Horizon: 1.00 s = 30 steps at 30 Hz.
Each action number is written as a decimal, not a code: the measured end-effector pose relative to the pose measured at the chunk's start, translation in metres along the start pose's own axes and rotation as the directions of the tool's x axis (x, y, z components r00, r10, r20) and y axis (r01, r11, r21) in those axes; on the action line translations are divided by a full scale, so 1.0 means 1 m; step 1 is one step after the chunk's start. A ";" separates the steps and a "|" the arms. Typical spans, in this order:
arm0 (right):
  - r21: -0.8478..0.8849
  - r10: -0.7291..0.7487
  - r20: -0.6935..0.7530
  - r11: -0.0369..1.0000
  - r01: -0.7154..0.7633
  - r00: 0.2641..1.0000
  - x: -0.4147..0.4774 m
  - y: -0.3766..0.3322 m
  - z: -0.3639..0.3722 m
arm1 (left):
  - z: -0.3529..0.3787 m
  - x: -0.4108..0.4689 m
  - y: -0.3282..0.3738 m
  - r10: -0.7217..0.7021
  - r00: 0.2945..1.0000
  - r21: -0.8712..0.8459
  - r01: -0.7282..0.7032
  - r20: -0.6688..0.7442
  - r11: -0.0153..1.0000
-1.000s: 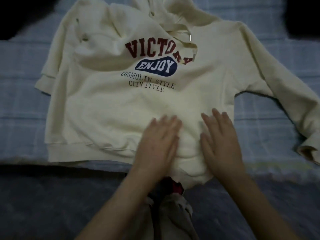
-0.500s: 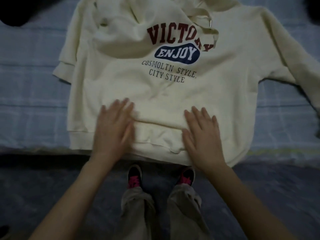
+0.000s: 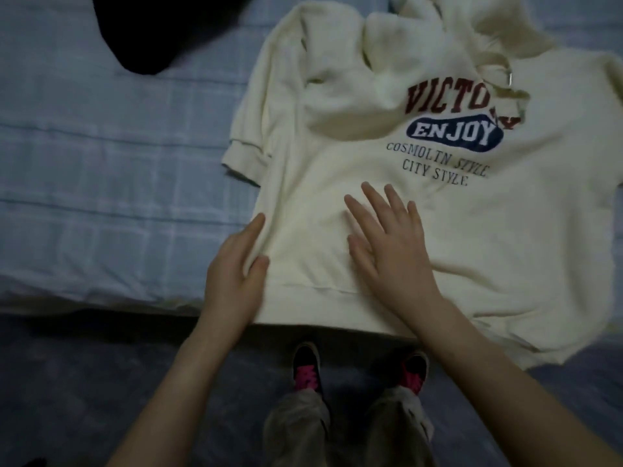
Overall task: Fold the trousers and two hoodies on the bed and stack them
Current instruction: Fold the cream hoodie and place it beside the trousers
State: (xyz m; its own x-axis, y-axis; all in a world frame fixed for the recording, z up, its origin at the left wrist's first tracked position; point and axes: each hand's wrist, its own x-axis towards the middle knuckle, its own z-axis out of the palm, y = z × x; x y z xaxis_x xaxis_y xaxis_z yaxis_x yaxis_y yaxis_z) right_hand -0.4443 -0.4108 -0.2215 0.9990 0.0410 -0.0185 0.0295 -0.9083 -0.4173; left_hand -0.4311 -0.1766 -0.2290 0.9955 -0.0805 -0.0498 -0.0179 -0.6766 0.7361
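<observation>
Your left hand (image 3: 232,281) pinches the cream hoodie (image 3: 455,237) side edge; right hand (image 3: 391,244) presses flat, released. Next, fold that side inward.

Quick count: one cream hoodie (image 3: 387,230), one dark garment (image 3: 151,32) far left, one bed (image 3: 101,163), two hands, left (image 3: 232,281) and right (image 3: 387,244), plus two shoes (image 3: 305,369) near the bottom.

The hoodie (image 3: 387,214) lies on the bed (image 3: 101,180), with what may be another garment (image 3: 158,32) behind-left.
</observation>
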 end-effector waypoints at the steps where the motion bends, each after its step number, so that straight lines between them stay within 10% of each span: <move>1: -0.008 -0.006 -0.011 1.000 0.006 1.000 0.003 -0.003 -0.002 | -0.009 -0.007 -0.007 -0.013 1.000 -0.031 0.013 0.004 0.999; 7: -0.057 0.013 -0.005 0.998 -0.013 1.000 0.036 -0.007 0.006 | -0.010 -0.033 -0.029 -0.064 0.975 -0.048 0.076 0.212 0.996; 19: -0.223 0.083 -0.031 0.971 -0.088 0.996 0.075 0.018 0.071 | 0.011 0.143 -0.017 -0.174 0.978 -0.026 0.172 -0.118 0.985; 30: -0.139 0.129 0.093 0.984 -0.115 0.987 0.082 0.005 0.044 | 0.003 0.173 -0.018 -0.170 0.981 -0.269 0.140 -0.091 0.953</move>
State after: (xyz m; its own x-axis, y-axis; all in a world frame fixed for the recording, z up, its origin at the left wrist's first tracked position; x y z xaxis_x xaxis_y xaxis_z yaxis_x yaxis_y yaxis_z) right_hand -0.3638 -0.3938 -0.2654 0.9870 -0.0380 -0.1563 -0.0814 -0.9561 -0.2816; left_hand -0.2589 -0.1808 -0.2526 0.9884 0.1022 -0.1126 0.1473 -0.4595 0.8759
